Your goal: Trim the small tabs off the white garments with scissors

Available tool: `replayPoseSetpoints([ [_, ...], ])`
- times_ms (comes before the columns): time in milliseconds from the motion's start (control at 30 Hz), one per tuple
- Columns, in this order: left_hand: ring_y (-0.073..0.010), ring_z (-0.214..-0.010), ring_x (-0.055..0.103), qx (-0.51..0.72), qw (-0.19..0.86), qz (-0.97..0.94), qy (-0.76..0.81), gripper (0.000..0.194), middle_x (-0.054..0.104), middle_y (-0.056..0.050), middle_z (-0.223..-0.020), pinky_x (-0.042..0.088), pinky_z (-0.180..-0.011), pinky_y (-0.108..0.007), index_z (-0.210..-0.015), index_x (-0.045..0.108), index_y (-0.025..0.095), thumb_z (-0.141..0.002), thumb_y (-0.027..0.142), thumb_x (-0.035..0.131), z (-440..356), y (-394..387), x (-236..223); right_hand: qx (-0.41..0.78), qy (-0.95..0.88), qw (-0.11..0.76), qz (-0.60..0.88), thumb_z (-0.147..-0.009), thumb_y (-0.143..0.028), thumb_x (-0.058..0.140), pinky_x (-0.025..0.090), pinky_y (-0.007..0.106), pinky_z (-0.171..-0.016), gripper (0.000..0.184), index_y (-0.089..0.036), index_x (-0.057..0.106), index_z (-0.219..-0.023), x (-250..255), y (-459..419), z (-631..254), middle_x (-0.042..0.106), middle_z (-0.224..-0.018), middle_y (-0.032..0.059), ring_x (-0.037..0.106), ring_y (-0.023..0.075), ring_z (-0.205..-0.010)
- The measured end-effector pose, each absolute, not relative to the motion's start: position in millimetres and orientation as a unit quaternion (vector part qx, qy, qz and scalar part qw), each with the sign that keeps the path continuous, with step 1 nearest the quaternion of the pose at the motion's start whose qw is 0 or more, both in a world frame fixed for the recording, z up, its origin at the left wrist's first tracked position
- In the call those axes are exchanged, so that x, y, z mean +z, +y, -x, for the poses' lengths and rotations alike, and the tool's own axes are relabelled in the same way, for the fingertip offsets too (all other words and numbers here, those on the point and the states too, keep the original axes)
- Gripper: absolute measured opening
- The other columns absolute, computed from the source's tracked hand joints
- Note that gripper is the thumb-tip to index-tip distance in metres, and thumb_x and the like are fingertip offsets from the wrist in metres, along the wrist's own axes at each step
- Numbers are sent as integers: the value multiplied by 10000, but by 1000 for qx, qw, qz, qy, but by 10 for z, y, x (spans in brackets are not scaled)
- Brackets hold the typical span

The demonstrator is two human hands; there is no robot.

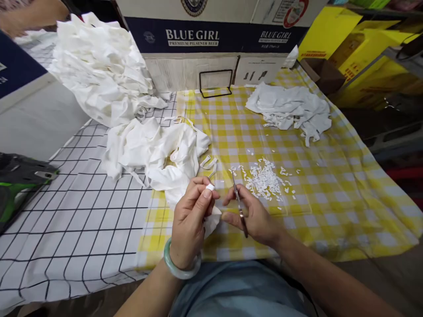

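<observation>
My left hand (191,213), with a pale green bangle on the wrist, pinches the end of a white fabric piece (210,187) between thumb and fingers; more of that fabric hangs below the hand. My right hand (253,215) grips small thread snips (239,207), blades pointing away from me, just right of the pinched fabric. Beyond the snips lies a scatter of tiny white fabric clippings (264,178) on the yellow checked cloth (330,189).
A big heap of white fabric pieces (102,66) fills the back left, spilling toward my hands (148,149). A smaller pile (291,108) lies at the back right. A Blue Girl carton (214,37) stands behind. Another person's arm (29,15) shows top left. Black-grid cloth (66,220) covers the left.
</observation>
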State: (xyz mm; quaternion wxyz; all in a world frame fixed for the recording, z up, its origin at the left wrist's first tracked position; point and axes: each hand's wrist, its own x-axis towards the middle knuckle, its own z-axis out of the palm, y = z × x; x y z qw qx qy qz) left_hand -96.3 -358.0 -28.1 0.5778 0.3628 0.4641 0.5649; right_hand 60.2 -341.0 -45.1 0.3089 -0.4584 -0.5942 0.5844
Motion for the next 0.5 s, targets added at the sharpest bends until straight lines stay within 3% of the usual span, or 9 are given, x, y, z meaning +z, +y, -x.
replayPoseSetpoints([
  [100, -81, -632, 364, 534, 565, -396, 489, 253, 466, -27, -1002, 327, -555, -222, -799, 654, 165, -945, 338, 543, 870, -3598, -332, 377, -734, 252, 505, -739, -535, 740, 405, 384, -825, 425, -197, 540, -899, -300, -3314, -869, 568, -921, 59, 503, 224, -890],
  [167, -95, -667, 392, 517, 557, -411, 504, 266, 474, -37, -1031, 348, -577, -222, -791, 651, 167, -945, 352, 538, 817, -3611, -349, 316, -777, 207, 504, -721, -584, 733, 401, 370, -769, 447, -197, 538, -830, -252, -3291, -950, 575, -836, 51, 498, 218, -820],
  [300, -116, -714, 418, 495, 554, -427, 515, 276, 457, -49, -1115, 357, -574, -228, -790, 637, 177, -960, 347, 501, 746, -3619, -394, 293, -802, 156, 497, -711, -589, 733, 361, 309, -658, 451, -191, 520, -706, -268, -3307, -952, 567, -691, 18, 479, 169, -674],
  [500, -178, -870, 447, 486, 544, -452, 513, 290, 460, -59, -1016, 370, -644, -251, -739, 603, 186, -969, 307, 475, 718, -3614, -464, 287, -797, 182, 500, -680, -579, 749, 306, 272, -588, 474, -188, 494, -600, -325, -3313, -930, 524, -554, -13, 439, 127, -571],
])
